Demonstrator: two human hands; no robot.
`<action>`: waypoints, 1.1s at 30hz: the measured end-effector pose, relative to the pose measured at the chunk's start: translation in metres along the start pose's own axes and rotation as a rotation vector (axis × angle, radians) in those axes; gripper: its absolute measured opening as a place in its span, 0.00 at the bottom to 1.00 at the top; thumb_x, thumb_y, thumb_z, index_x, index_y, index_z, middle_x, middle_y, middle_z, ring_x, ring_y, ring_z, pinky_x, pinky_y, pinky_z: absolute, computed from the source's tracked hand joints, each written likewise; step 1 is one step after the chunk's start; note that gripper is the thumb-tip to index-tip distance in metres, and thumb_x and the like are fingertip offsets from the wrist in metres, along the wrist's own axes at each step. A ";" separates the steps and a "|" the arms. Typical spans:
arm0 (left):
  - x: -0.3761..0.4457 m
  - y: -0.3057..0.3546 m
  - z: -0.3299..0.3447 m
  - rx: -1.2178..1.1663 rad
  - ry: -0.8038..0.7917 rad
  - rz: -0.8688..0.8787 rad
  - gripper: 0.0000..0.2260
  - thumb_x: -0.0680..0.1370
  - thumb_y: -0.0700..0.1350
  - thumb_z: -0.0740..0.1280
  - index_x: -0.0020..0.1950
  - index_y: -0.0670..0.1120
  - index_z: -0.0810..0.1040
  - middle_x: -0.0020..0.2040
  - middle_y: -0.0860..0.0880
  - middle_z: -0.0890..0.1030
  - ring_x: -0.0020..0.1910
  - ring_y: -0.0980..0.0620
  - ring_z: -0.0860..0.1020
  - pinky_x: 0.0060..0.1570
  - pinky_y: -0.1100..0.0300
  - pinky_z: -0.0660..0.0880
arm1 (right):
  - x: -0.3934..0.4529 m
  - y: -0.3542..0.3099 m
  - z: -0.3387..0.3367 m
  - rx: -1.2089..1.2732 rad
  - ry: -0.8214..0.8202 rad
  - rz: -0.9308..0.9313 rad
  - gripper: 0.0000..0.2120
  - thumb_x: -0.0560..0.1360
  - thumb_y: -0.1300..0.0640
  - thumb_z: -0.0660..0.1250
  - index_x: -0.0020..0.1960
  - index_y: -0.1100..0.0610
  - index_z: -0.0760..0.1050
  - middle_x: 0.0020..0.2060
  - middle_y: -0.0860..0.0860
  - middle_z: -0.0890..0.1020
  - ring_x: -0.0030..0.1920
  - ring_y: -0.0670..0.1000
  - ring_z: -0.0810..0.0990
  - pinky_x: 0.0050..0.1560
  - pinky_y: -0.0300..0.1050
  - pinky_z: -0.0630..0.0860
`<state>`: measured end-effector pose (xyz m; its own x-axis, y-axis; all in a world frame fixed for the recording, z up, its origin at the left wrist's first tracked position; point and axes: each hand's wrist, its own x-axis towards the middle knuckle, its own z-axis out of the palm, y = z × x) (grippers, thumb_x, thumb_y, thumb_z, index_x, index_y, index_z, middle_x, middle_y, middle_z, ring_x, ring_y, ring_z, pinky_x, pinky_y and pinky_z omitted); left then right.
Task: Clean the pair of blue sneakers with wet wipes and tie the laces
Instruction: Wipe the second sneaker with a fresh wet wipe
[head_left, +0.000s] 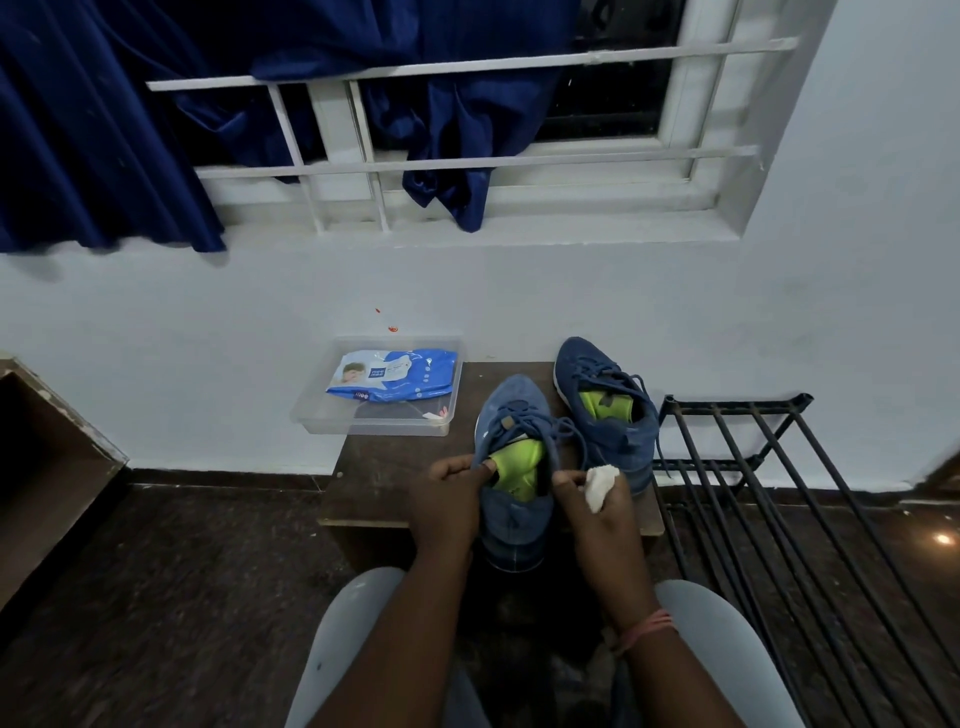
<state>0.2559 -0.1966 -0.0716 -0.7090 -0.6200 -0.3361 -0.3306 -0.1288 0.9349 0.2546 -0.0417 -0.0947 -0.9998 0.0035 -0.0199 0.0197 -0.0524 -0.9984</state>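
Two blue sneakers with lime-green insides sit on a small dark wooden stool (395, 478). The near sneaker (511, 415) points away from me with its heel over the stool's front edge. My left hand (449, 499) grips its left collar, thumb inside the opening. My right hand (592, 504) pinches the right collar and also holds a crumpled white wet wipe (600, 486). The second sneaker (602, 395) lies behind and to the right, laces loose. A blue wet-wipes pack (400, 376) lies in a clear plastic tray (374, 421) on the stool's far left corner.
A black metal shoe rack (769, 493) stands right of the stool. The white wall and a barred window with a dark blue curtain (104, 130) are behind. A wooden unit (47, 467) is at the left. My knees in grey trousers (353, 623) are below.
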 end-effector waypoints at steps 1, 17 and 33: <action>0.002 -0.001 0.001 -0.007 -0.007 -0.001 0.08 0.72 0.41 0.79 0.49 0.43 0.85 0.40 0.45 0.87 0.41 0.44 0.86 0.42 0.48 0.83 | 0.002 -0.004 0.002 0.037 -0.004 0.019 0.13 0.79 0.50 0.69 0.55 0.58 0.74 0.47 0.53 0.82 0.49 0.50 0.83 0.47 0.46 0.80; 0.050 0.020 0.005 0.172 -0.229 0.002 0.10 0.72 0.44 0.79 0.47 0.41 0.82 0.39 0.44 0.86 0.33 0.53 0.82 0.31 0.62 0.76 | 0.083 -0.035 0.015 0.194 -0.176 0.040 0.15 0.76 0.61 0.73 0.62 0.53 0.79 0.49 0.54 0.85 0.43 0.52 0.84 0.37 0.47 0.79; 0.100 0.083 0.013 -0.155 -0.381 0.120 0.12 0.82 0.50 0.67 0.51 0.42 0.82 0.43 0.45 0.79 0.42 0.49 0.76 0.46 0.54 0.76 | 0.150 -0.049 0.065 -0.301 -0.172 -0.240 0.09 0.78 0.65 0.66 0.49 0.52 0.80 0.42 0.46 0.85 0.41 0.45 0.83 0.39 0.37 0.77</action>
<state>0.1488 -0.2592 -0.0289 -0.9260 -0.3109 -0.2144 -0.1546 -0.2059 0.9663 0.1030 -0.1033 -0.0456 -0.9619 -0.1878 0.1987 -0.2388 0.2234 -0.9450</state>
